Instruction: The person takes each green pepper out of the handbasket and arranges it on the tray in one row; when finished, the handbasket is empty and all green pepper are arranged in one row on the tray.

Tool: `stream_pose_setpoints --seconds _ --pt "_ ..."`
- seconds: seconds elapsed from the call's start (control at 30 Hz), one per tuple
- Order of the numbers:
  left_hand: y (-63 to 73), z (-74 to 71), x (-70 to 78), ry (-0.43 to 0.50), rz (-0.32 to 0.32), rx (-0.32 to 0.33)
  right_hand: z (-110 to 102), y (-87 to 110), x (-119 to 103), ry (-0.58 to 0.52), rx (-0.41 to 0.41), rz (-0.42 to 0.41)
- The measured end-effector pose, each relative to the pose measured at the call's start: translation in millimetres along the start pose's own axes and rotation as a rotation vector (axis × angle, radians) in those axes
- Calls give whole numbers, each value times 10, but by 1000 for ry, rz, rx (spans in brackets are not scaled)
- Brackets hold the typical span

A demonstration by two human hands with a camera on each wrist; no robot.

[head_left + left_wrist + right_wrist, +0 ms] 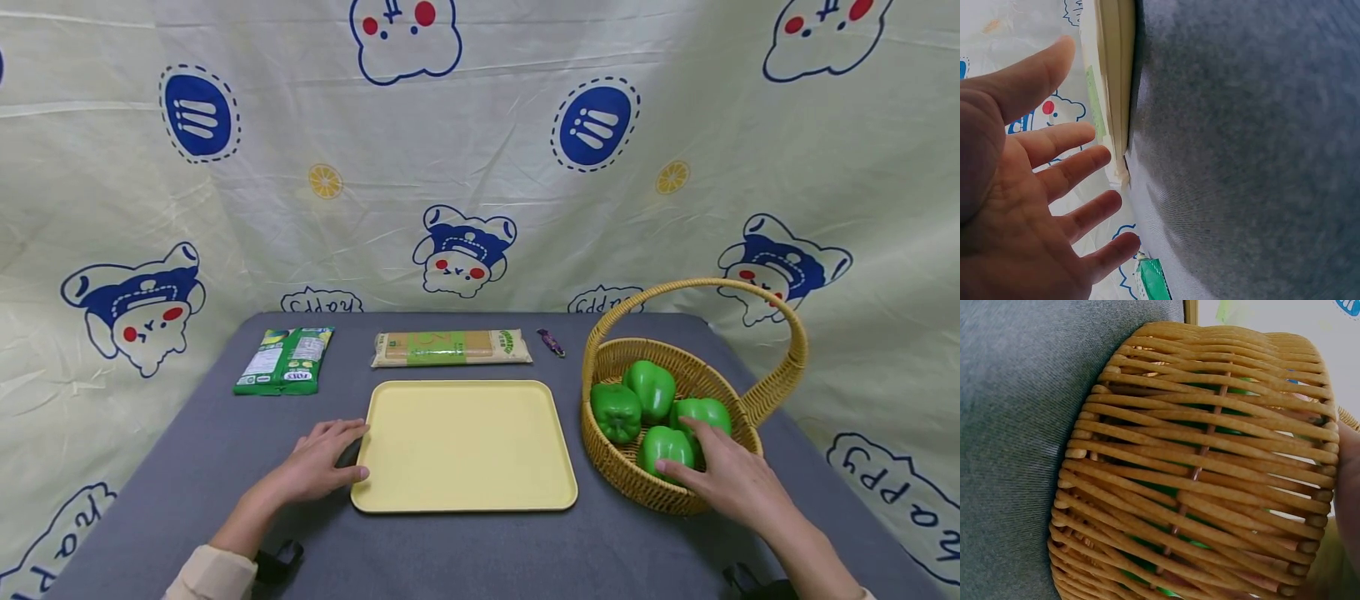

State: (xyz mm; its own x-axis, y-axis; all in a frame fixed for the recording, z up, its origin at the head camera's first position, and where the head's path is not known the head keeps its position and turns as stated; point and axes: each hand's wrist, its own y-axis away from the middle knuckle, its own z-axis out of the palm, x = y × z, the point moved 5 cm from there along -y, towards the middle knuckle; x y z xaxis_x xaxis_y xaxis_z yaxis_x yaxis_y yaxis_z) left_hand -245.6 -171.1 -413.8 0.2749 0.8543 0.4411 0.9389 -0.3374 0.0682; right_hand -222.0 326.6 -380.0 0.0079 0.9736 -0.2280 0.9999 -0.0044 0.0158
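My left hand [322, 460] is at the left edge of a pale yellow tray [463, 446], thumb and fingers spread, fingertips right at the rim. In the left wrist view, the palm and straight fingers [1063, 175] show beside the tray's side [1116, 62]. Over on the right, my right hand [738, 483] reaches into a handled wicker basket [637, 492]. Its thumb and fingers go round the front green bell pepper [666, 448]. Several green bell peppers lie in the basket. The right wrist view shows mostly basket weave [1197, 456], with the fingers largely hidden behind it.
Behind the tray lies a long pack of noodles [453, 348], with a small purple wrapped candy [551, 342] to its right. A green snack bag [287, 361] is at the back left. The basket's tall handle [787, 375] arches over its right side. A printed curtain hangs behind the grey table.
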Motion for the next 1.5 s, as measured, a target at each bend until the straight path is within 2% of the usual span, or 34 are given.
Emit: stream_pose_setpoints --seconds 0.73,1.0,1.5 --pt "-75 31 -118 8 8 -33 -11 -34 -62 -50 12 -37" --pt "-71 15 -120 29 39 -31 -34 -22 -80 -106 34 -64" --pt "-107 27 -115 37 38 -66 -27 -36 -149 -122 150 -104"
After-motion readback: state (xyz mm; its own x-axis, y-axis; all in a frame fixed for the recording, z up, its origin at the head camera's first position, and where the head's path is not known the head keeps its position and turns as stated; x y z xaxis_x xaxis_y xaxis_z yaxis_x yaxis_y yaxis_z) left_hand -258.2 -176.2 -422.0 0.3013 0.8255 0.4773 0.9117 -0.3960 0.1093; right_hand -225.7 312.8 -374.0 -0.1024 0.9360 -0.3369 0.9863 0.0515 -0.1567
